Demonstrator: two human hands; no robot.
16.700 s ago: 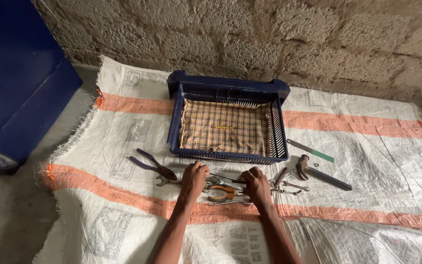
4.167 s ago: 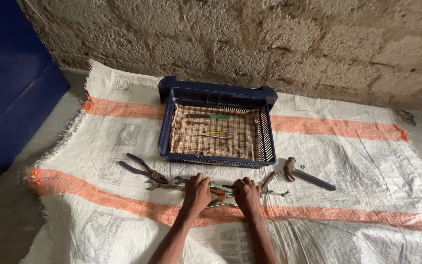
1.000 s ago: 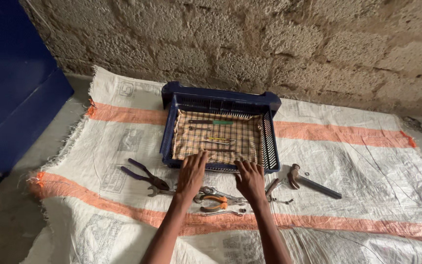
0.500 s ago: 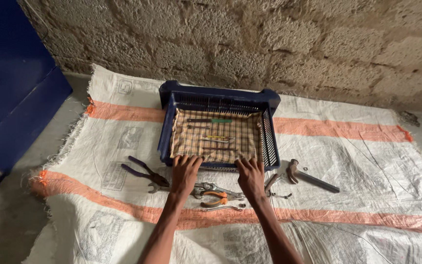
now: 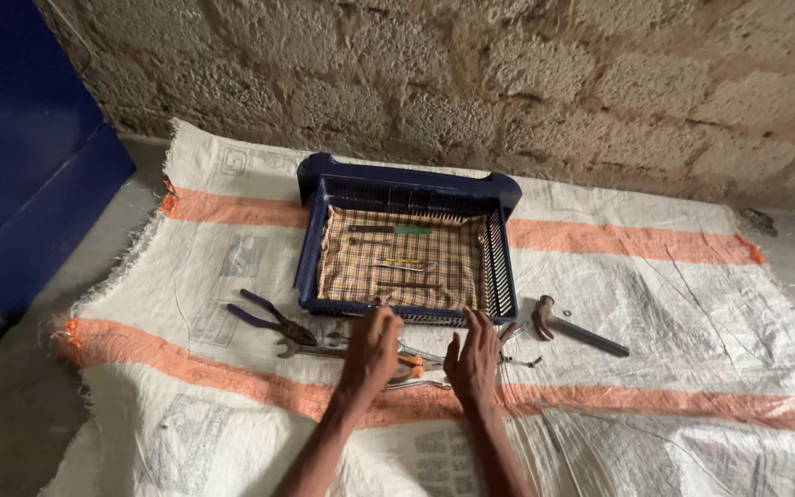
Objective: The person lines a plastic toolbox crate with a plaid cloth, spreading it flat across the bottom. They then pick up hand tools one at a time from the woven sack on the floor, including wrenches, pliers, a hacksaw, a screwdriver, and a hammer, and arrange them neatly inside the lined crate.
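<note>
A blue plastic crate lined with checked cloth lies on a white woven sheet. A green-handled screwdriver and other thin tools rest in it. Just in front of the crate lies a pile of hand tools: orange-handled pliers, a wrench and purple-handled pliers. My left hand lies on the pile with its fingers curled down; its grip is hidden. My right hand rests flat beside the pile, its fingers stretched towards the crate and nothing in it.
A hammer lies to the right of the pile. A rough block wall stands behind the crate. A blue cabinet stands at the left on the concrete floor. Orange stripes cross the sheet.
Both hands have drawn back from the crate's front edge and now sit lower, over the tool pile. The left hand's fingers have curled down onto the tools.
</note>
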